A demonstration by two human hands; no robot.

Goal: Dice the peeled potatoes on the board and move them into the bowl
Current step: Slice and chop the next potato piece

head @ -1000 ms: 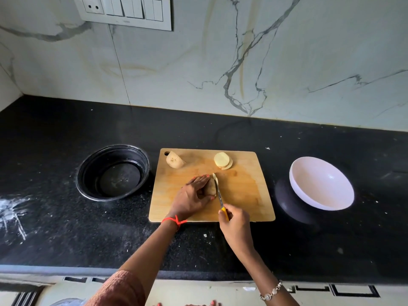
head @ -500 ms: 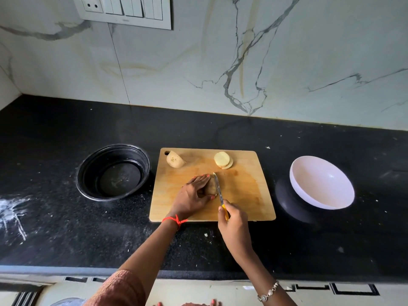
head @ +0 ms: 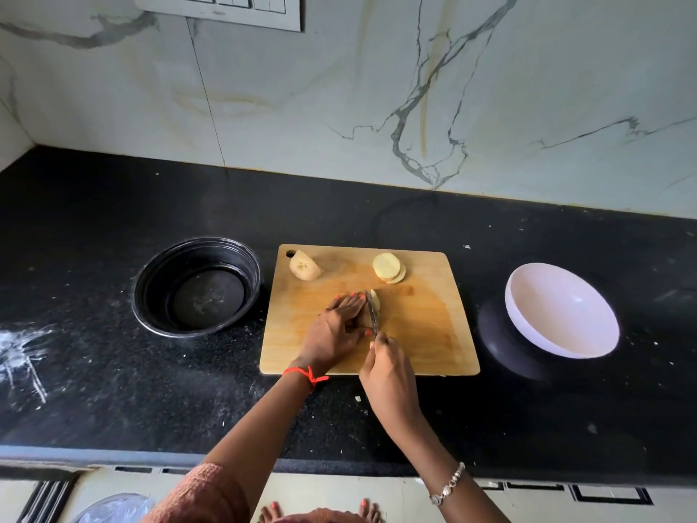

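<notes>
Progress: early, approx. a third by my guess. Slices only, no dice seen yet.

Wooden cutting board [head: 426, 334] sat mid tabletop [head: 113, 371] w/ three lots of potato:
- half potato [head: 304, 266], far-L corner by the hang hole, uncut.
- stack of round slices [head: 388, 268], far edge, R of centre.
- potato piece [head: 375, 300] under work, centre of board.

L hand [head: 335, 330] lay over that piece, fingers arched across the top and thumb at the near end, pinning it down. R hand [head: 388, 375] was wrapped round the handle of the knife [head: 373, 315]. Handle was hidden in the fist. Blade pointed away from the person, w/ a thin slice showing on its R side. Judged step: slicing.

Left to do: finish this piece, cut slices into strips then cubes, same for the half, then transfer all.

White bowl [head: 558, 307] stood R of board, apart from it, no potato in it. Black bowl [head: 151, 281] stood just beside board's L edge, no potato either, faint residue on its bottom. Couldn't tell which is the target.

Around: white powder smear [head: 19, 345] far L on tabletop, a few pale scraps [head: 357, 399] near board's front edge, switch panel [head: 226, 9] on the marble wall. Nothing stood between board & either bowl.
</notes>
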